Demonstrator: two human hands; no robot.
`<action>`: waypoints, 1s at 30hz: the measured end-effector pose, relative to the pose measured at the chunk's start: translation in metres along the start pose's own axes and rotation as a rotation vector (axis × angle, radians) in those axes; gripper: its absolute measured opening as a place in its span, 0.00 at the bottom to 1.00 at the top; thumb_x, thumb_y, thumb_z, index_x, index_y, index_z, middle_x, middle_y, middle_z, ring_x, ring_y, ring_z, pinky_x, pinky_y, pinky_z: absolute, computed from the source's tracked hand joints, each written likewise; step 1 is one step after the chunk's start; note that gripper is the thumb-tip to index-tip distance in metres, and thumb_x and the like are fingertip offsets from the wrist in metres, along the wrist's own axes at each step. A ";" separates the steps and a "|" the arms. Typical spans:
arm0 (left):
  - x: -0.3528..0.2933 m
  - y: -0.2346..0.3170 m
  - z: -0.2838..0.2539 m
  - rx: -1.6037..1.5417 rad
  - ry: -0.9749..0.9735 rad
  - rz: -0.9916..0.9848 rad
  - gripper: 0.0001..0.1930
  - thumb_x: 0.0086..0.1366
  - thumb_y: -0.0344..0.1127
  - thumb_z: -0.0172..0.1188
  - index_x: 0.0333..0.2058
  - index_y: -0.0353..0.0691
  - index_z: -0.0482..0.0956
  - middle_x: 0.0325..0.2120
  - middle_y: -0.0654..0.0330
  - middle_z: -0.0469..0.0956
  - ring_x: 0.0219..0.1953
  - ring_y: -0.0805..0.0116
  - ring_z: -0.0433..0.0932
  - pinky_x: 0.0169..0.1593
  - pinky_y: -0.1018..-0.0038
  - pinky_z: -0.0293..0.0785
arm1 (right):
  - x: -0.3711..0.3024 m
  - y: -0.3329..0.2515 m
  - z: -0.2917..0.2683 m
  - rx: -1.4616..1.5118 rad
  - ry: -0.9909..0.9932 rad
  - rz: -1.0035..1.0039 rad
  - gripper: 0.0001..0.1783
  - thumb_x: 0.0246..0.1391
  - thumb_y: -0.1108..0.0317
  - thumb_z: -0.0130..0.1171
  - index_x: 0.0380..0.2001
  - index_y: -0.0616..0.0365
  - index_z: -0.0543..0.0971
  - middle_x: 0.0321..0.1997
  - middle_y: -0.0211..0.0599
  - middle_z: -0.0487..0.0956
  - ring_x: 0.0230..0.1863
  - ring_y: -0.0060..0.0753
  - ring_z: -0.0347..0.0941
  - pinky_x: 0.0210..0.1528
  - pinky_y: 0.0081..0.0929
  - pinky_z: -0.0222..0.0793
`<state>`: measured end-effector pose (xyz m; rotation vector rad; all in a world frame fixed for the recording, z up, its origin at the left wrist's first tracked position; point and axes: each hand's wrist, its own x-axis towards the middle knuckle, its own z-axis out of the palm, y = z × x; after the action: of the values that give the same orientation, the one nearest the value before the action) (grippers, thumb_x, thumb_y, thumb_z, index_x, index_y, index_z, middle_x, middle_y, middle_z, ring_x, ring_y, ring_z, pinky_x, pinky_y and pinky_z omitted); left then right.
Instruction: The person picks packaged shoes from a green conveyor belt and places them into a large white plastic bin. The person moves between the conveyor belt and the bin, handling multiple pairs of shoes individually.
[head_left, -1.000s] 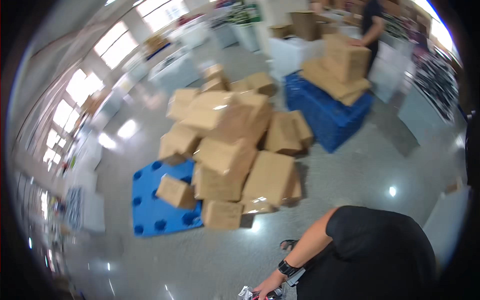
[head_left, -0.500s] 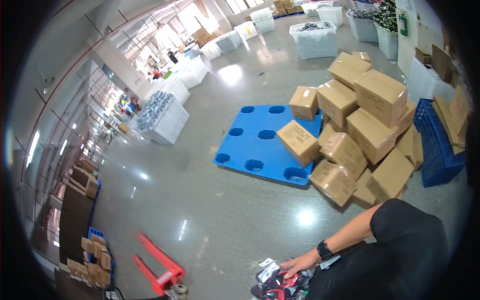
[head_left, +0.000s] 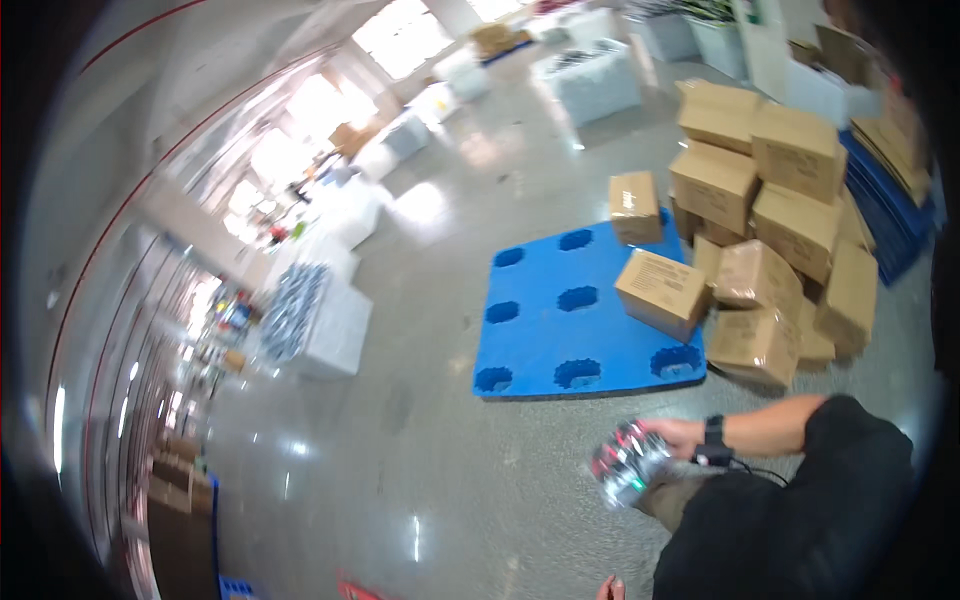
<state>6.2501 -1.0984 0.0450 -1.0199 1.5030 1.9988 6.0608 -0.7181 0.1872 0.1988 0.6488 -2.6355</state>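
My right hand point(head_left: 673, 437), wearing a dark wristband, closes on a bundle of clear plastic-wrapped black and red items point(head_left: 630, 462). The bundle is blurred, and I cannot make out the kind of items. It hangs above the grey floor, just in front of a blue plastic pallet point(head_left: 535, 350). At the lower edge only the fingertips of my left hand point(head_left: 611, 588) show, stretched out and apart from the bundle; its palm is out of view.
Taped cardboard boxes point(head_left: 715, 185) are heaped right of the pallet, and one box point(head_left: 660, 290) rests on it. A blue crate point(head_left: 890, 215) stands behind the heap. White bins point(head_left: 340, 325) line the left and back. A red pallet jack point(head_left: 355, 588) shows at the lower edge.
My right hand has lifted the plastic-wrapped bundle and moved up and to the right. My left fingertips have come into view. The view has turned, leaving little of the pallet jack showing.
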 end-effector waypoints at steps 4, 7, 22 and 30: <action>0.090 0.114 -0.036 0.099 0.011 -0.099 0.19 0.64 0.45 0.55 0.51 0.44 0.72 0.47 0.49 0.75 0.50 0.51 0.72 0.48 0.58 0.72 | 0.138 -0.089 0.143 0.021 -0.043 -0.310 0.21 0.60 0.62 0.52 0.56 0.51 0.68 0.56 0.32 0.74 0.56 0.32 0.71 0.61 0.43 0.65; 0.155 0.223 -0.035 0.185 -0.013 -0.107 0.19 0.64 0.45 0.55 0.52 0.44 0.72 0.47 0.49 0.75 0.50 0.51 0.72 0.48 0.58 0.73 | 0.262 -0.127 0.214 0.081 0.006 -0.317 0.20 0.59 0.58 0.52 0.54 0.47 0.71 0.52 0.29 0.75 0.55 0.29 0.71 0.57 0.42 0.67; 0.564 0.717 -0.056 0.333 -0.237 -0.022 0.19 0.65 0.45 0.54 0.52 0.43 0.71 0.46 0.50 0.75 0.48 0.52 0.73 0.47 0.58 0.73 | 0.696 -0.060 0.092 -0.211 0.116 -0.321 0.24 0.60 0.58 0.48 0.58 0.55 0.70 0.56 0.34 0.75 0.49 0.34 0.76 0.54 0.34 0.70; 0.751 0.937 -0.042 0.410 -0.267 -0.035 0.19 0.66 0.45 0.53 0.52 0.43 0.71 0.46 0.50 0.75 0.47 0.53 0.74 0.46 0.58 0.74 | 0.631 0.005 0.053 -1.085 1.651 0.402 0.18 0.60 0.58 0.44 0.47 0.40 0.80 0.51 0.28 0.79 0.51 0.32 0.74 0.54 0.31 0.67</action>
<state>5.1161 -1.4963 0.0455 -0.5823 1.6363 1.6293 5.4910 -0.9754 0.0854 1.8426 1.9851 -0.9074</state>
